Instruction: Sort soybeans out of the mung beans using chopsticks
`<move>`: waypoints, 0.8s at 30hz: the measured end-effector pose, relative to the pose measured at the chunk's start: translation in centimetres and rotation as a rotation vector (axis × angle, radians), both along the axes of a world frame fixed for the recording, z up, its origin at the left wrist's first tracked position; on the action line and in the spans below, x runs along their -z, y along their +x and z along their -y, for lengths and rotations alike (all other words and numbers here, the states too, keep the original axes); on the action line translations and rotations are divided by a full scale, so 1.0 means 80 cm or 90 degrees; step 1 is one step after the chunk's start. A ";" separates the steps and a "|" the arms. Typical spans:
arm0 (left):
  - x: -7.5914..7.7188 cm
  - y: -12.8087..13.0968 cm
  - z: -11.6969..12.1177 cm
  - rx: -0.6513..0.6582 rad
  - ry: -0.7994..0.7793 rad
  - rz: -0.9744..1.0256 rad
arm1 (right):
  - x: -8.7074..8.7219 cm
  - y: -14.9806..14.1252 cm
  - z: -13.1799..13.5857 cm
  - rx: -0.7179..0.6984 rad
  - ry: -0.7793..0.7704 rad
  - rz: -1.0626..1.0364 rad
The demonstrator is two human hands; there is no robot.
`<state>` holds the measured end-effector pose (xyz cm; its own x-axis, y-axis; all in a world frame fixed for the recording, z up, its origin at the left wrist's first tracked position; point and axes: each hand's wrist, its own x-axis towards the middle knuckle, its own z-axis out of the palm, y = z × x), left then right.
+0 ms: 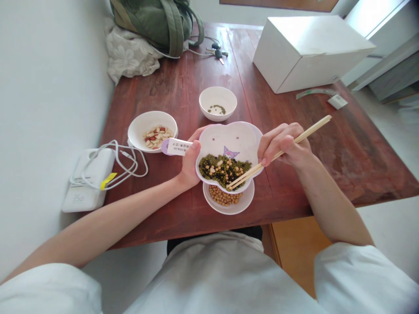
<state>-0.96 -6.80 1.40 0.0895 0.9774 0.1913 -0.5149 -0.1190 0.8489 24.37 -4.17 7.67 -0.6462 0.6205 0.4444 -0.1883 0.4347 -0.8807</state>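
My left hand (191,161) is shut on the rim of a white flower-shaped plate (225,141) with a purple cartoon print, tilting it. A mix of green, black and pale beans (224,170) lies in its lower part. My right hand (283,144) holds wooden chopsticks (252,171), their tips resting in the beans. Partly under the plate sits a white bowl of soybeans (244,206). A white bowl of nuts (147,123) stands left of my left hand, and a small white bowl (218,102) with a few green beans stands ahead.
All this is on a dark red wooden table (330,165). A white power bank (88,179) with a white cable lies at the left edge. Farther back are keys (216,53), a green bag (160,22), a floral cloth (131,52) and a white cardboard box (310,54).
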 end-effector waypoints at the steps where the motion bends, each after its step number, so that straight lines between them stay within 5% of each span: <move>1: 0.002 -0.001 -0.001 0.003 0.004 0.003 | 0.000 0.000 0.000 0.007 -0.005 0.002; 10: 0.012 -0.005 -0.004 0.013 -0.002 -0.001 | 0.002 -0.002 -0.001 -0.005 0.001 -0.030; 18: 0.006 -0.003 -0.001 -0.001 -0.003 -0.016 | -0.003 0.003 0.000 0.042 -0.008 0.006; 24: 0.003 -0.003 0.000 0.007 0.000 -0.024 | -0.003 0.003 0.002 -0.004 0.008 0.011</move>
